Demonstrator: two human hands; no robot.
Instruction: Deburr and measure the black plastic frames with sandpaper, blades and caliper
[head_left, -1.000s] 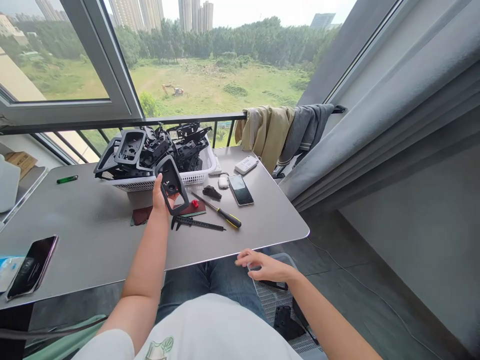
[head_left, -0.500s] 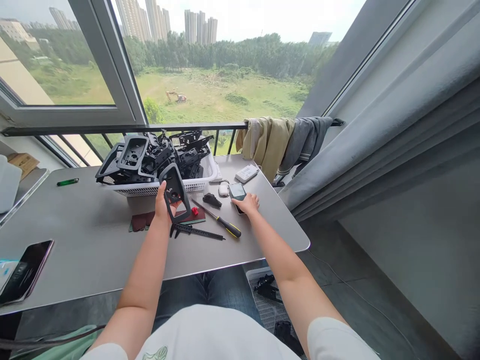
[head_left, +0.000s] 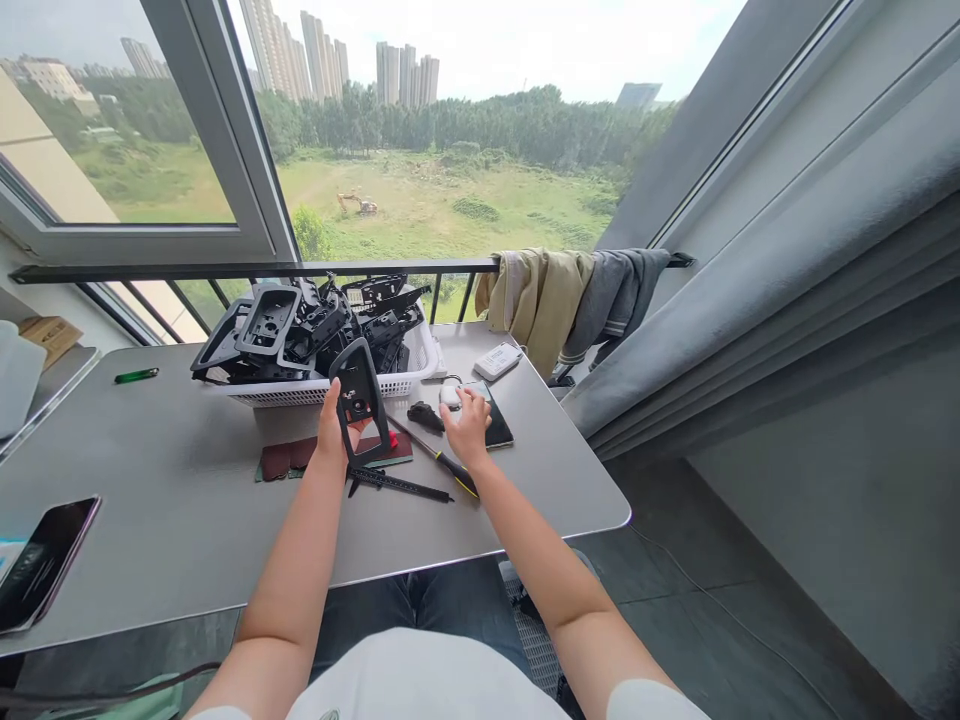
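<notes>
Head view: left hand [head_left: 334, 425] gripping a black frame [head_left: 360, 382]; right hand [head_left: 466, 425] unclasped.
The black frame is standing tilted in the left hand at centre-left of the frame, partly overlapping the white basket [head_left: 405, 385] of black parts [head_left: 330, 325]; the right hand, right of centre, is spreading its fingers near the white case [head_left: 450, 392] and dark phone [head_left: 499, 425], contact unclear; below, the screwdriver [head_left: 448, 468] and caliper [head_left: 405, 486] are lying on the worktop [head_left: 187, 520].
</notes>
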